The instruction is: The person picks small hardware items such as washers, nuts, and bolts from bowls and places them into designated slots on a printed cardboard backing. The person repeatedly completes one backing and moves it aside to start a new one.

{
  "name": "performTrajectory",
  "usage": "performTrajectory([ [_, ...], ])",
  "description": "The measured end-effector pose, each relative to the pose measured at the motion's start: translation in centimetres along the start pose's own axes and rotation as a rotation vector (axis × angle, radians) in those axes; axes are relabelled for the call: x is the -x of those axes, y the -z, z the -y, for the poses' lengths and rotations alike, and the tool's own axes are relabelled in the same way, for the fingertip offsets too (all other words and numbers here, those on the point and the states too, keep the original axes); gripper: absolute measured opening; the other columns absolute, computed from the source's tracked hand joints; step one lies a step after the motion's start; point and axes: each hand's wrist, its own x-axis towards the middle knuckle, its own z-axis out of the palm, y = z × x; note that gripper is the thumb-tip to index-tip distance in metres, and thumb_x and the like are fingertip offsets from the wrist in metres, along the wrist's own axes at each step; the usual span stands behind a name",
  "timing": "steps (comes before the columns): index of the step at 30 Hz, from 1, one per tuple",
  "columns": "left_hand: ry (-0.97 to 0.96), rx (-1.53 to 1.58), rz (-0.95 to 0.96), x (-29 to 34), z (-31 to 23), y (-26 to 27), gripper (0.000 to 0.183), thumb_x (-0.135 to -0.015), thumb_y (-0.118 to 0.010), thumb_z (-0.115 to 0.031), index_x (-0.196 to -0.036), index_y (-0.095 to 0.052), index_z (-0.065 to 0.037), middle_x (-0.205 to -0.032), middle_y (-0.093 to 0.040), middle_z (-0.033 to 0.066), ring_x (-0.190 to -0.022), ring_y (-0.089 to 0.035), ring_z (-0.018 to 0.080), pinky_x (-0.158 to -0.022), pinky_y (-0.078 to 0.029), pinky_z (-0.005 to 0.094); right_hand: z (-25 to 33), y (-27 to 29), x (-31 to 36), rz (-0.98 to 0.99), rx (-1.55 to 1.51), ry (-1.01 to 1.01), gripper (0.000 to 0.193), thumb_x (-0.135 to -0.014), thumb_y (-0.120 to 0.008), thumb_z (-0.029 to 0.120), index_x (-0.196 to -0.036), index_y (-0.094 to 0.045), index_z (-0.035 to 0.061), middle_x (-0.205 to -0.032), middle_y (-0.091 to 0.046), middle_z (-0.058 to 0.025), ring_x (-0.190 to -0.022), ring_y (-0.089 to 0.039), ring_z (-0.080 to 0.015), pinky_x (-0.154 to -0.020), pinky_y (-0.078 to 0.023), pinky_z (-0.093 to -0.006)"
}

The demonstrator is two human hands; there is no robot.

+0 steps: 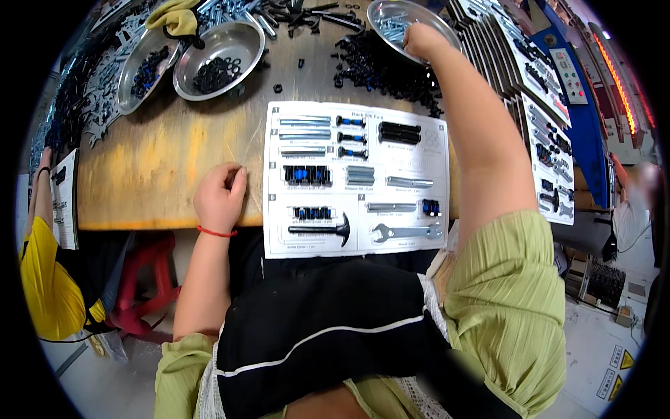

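Observation:
My right hand reaches into a metal bowl of silvery bolts or pins at the far right. Its fingers are bent down and what they pinch, if anything, is hidden. My left hand rests by the table's near edge, loosely curled, with nothing visible in it. Between my arms lies a white printed card. On it sit metal tubes, black bolts with blue bands, a T-shaped black tool, and an open-ended wrench in marked sections.
Two metal bowls, one with black rings, one with black-and-blue bolts, stand far left beside yellow gloves. Loose black hardware is heaped behind the card. Stacked filled cards line the right. Another person's yellow sleeve shows left.

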Motion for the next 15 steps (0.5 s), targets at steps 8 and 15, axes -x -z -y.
performTrajectory([
  [8,0.021,0.014,0.023,0.0,-0.5,0.2,0.017,-0.086,-0.07,-0.023,-0.089,-0.071,-0.007,-0.073,-0.063,0.0076,-0.064,-0.06,0.0206,-0.06,-0.047,0.0328,4.5,7.8,8.0,-0.456,-0.44,-0.053,0.024,-0.074,-0.068,0.019,-0.09,-0.068,0.0013,-0.083,-0.069,-0.0184,-0.079,-0.068,-0.0329,-0.071,-0.053,-0.0398],
  [15,0.004,-0.052,0.064,0.0,-0.2,0.1,0.02,-0.085,-0.068,-0.029,-0.089,-0.071,-0.009,-0.075,-0.065,0.0063,-0.067,-0.062,0.0236,-0.06,-0.048,0.0345,16.0,6.3,26.9,-0.013,-1.051,0.283,0.009,-0.081,-0.07,0.005,-0.09,-0.07,0.0039,-0.081,-0.07,-0.0051,-0.075,-0.067,-0.0126,-0.068,-0.054,-0.0296],
])
